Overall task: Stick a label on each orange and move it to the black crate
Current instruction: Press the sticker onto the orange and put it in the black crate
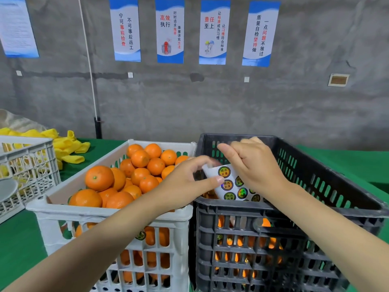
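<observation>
I am seeing the left hand (189, 180) pinching the label sheet (228, 184) by its left edge, centre frame, above the black crate (210, 211). The right hand (254, 165) is curling over the sheet; I cannot tell its grip. Oranges (139, 171) are filling the white crate (105, 213), centre left.

Oranges (140, 158) are heaped in the white crate (105, 213); a few lie low in the black crate (311, 157), over which a label sheet (229, 186) is held.
</observation>
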